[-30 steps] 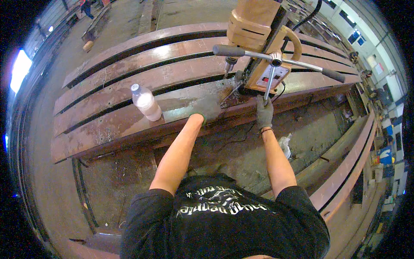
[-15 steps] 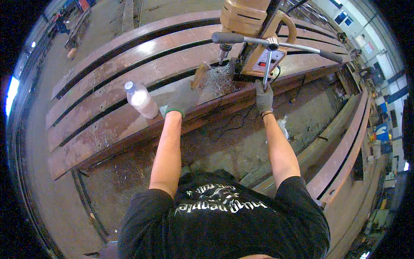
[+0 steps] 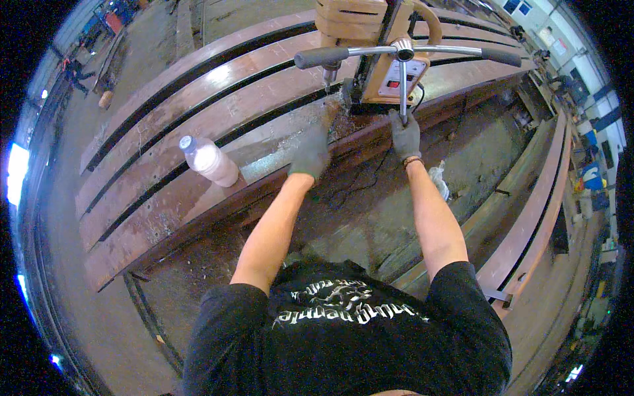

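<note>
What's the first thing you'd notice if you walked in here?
The big tan drill machine on the rusty steel beams at the top stands out, with its long spoke handles. The right hand, gloved, grips one lower spoke, while the gloved left hand rests on the beam beside the drill bit. A plastic bottle stands further left.

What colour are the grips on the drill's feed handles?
Black grips on silver spokes, in the head view.

The person wears a black short-sleeved T-shirt (image 3: 343, 343) with a curved white printed design across the chest, and both forearms are bare below the sleeves. Grey work gloves cover the left hand (image 3: 310, 153) and the right hand (image 3: 405, 135). A thin dark band (image 3: 413, 160) circles the right wrist at the glove's cuff.
</note>
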A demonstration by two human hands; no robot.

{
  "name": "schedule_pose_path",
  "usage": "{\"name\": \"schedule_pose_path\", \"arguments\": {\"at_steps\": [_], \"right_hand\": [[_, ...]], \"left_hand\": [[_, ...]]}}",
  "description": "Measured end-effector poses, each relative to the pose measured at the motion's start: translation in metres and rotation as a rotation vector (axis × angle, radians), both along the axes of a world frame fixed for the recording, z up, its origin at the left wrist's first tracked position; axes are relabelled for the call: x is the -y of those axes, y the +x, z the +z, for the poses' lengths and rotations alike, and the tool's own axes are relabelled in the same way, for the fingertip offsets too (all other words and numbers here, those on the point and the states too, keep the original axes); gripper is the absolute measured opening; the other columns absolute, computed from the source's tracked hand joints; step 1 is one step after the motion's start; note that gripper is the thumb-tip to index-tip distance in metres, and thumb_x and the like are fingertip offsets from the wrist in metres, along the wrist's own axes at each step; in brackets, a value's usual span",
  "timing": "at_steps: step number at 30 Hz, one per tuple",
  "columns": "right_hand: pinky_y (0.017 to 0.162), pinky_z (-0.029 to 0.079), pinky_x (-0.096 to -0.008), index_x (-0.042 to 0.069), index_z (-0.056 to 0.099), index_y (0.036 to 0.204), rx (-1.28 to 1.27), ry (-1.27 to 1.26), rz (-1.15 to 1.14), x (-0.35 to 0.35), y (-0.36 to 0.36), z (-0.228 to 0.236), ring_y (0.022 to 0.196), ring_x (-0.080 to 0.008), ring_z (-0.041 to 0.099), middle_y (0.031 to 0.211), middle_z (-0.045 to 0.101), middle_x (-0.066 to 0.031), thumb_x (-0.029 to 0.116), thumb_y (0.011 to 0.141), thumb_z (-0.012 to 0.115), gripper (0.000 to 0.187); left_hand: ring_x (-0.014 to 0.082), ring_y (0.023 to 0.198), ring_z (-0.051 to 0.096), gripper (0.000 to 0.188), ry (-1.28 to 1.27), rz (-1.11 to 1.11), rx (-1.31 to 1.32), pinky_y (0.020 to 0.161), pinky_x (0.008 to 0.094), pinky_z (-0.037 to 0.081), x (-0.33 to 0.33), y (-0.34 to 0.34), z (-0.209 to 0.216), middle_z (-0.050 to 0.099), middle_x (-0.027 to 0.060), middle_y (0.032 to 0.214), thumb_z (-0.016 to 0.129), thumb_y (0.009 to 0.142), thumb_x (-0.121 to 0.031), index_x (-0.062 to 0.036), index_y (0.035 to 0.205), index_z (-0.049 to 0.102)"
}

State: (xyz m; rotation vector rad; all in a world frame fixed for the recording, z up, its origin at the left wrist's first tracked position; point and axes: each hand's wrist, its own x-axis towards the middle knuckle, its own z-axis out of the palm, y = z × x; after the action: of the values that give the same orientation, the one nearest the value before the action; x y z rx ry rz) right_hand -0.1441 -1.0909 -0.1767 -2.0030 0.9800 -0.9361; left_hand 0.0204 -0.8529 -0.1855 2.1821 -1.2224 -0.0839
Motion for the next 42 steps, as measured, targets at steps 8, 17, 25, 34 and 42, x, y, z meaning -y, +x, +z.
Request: {"name": "schedule_pose_path", "arguments": {"at_steps": [8, 17, 25, 34, 42], "right_hand": [[0.072, 0.047, -0.0312, 0.0, 0.066, 0.106, 0.059, -0.025, 0.013, -0.003, -0.006, -0.003, 0.077, -0.0107, 0.049, 0.082, 0.06, -0.0005, 0.03, 0.1, 0.071, 0.031], [0.078, 0.049, -0.0301, -0.001, 0.068, 0.112, 0.01, 0.048, -0.029, 0.0, -0.002, -0.002, 0.081, -0.0112, 0.055, 0.088, 0.064, -0.002, 0.029, 0.099, 0.071, 0.033], [0.077, 0.048, -0.0306, -0.001, 0.067, 0.104, 0.031, -0.031, -0.065, 0.009, -0.005, -0.02, 0.08, -0.0118, 0.053, 0.086, 0.064, -0.0021, 0.033, 0.1, 0.07, 0.034], [0.074, 0.049, -0.0373, 0.001, 0.065, 0.102, -0.005, -0.018, -0.069, 0.005, -0.007, -0.009, 0.078, -0.0227, 0.055, 0.082, 0.062, -0.0073, 0.038, 0.097, 0.072, 0.038], [0.074, 0.048, -0.0325, 0.001, 0.067, 0.102, 0.067, -0.037, -0.025, 0.005, 0.0, -0.011, 0.077, -0.0125, 0.053, 0.082, 0.064, -0.0009, 0.037, 0.097, 0.074, 0.037]], "left_hand": [[0.0494, 0.093, 0.069, 0.048, 0.469, -0.355, -0.237, 0.084, 0.0613, 0.053, -0.076, -0.083, 0.058, 0.071, 0.031, 0.099, 0.05, 0.096, -0.02, -0.0106, 0.142, 0.053], [0.0485, 0.091, 0.07, 0.031, 0.078, 0.133, 0.037, 0.078, 0.0575, 0.056, -0.087, 0.023, 0.096, 0.072, 0.0255, 0.1, 0.049, 0.1, -0.024, -0.0055, 0.123, 0.06], [0.0465, 0.079, 0.071, 0.042, 0.276, -0.116, -0.12, 0.068, 0.0591, 0.057, -0.044, -0.101, 0.021, 0.07, 0.0292, 0.086, 0.047, 0.097, -0.015, -0.0061, 0.138, 0.051], [0.0512, 0.095, 0.068, 0.046, 0.002, -0.027, -0.013, 0.083, 0.0613, 0.053, -0.073, -0.035, 0.04, 0.07, 0.0317, 0.103, 0.05, 0.1, -0.024, -0.0085, 0.143, 0.048], [0.0448, 0.116, 0.064, 0.038, 0.082, -0.131, -0.091, 0.095, 0.0502, 0.051, 0.014, 0.068, 0.058, 0.069, 0.0251, 0.124, 0.052, 0.099, -0.029, -0.0104, 0.131, 0.062]]}}
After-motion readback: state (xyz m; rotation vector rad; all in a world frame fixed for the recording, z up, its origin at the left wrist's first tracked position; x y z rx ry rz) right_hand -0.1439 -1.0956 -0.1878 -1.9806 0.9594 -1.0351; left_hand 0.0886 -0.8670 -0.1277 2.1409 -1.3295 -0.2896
